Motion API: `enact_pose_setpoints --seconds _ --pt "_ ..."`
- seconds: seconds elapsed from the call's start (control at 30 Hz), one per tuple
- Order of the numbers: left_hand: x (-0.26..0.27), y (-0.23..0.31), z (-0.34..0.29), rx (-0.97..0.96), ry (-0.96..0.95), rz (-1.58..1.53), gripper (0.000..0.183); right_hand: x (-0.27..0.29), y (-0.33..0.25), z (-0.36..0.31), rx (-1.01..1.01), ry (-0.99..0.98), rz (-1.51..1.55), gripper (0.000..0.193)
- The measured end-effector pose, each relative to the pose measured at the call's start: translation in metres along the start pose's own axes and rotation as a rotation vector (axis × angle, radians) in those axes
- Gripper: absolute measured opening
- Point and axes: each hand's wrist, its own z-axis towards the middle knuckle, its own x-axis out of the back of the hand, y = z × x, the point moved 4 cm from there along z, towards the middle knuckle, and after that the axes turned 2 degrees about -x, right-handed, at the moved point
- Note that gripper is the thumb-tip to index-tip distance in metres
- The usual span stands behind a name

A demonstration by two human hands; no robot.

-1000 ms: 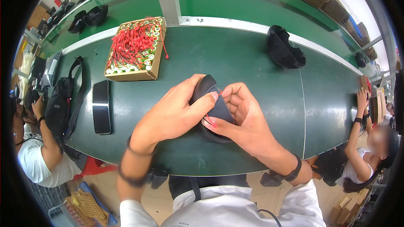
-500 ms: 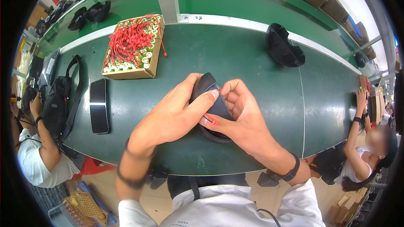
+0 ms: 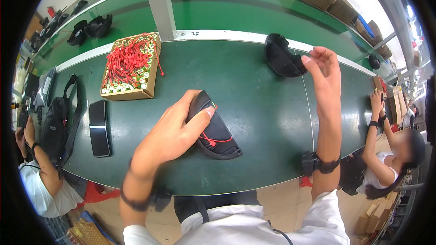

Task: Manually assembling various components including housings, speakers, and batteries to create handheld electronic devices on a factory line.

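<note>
My left hand (image 3: 172,131) grips a black half-round plastic shell (image 3: 222,150) above the middle of the green table, thumb pressed on its flat inner side. A thin red wire with a small plug (image 3: 211,142) lies across that shell, and another bit of red wire shows by my thumb. At the back right, my right hand (image 3: 326,79) is raised with thumb and fingers apart, holding nothing. Its thumb tip is right beside the edge of a second black shell (image 3: 279,59), which has a notched rim; whether they touch I cannot tell.
A cardboard box (image 3: 131,94) of green-wrapped battery cells with tangled red wires stands back left. Left of me lie a phone (image 3: 99,129) and a black bag (image 3: 54,127). A metal post (image 3: 160,7) rises behind the table. Co-workers sit at both ends.
My right hand has let go of the held shell and moved right and away from me to the second shell. My left hand keeps its hold; the red plug now lies on the shell.
</note>
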Motion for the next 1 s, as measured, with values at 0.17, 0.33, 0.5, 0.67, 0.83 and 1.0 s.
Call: enact_pose_setpoints --seconds 0.17,0.33,0.5,0.67,0.83,1.0 --pt "0.002 -0.011 -0.001 -0.003 0.001 0.036 0.040 -0.063 -0.038 -0.045 0.332 -0.474 -0.002 0.027" --pt "0.001 -0.008 0.001 -0.008 -0.016 0.008 0.039 -0.100 -0.045 -0.089 0.324 -0.677 0.163 0.037" --pt "0.000 -0.011 0.001 0.014 -0.009 -0.002 0.037 -0.105 -0.033 -0.103 0.361 -0.558 0.163 0.034" --pt "0.000 -0.009 0.002 0.000 -0.001 -0.019 0.036 -0.105 -0.038 -0.105 0.592 -0.465 0.042 0.030" --pt "0.001 -0.008 0.001 -0.009 0.011 0.014 0.037 -0.106 -0.040 -0.107 0.575 -0.472 0.049 0.032" --pt "-0.001 -0.010 0.004 -0.025 -0.018 0.029 0.037 -0.092 -0.038 -0.090 0.483 -0.460 0.106 0.029"
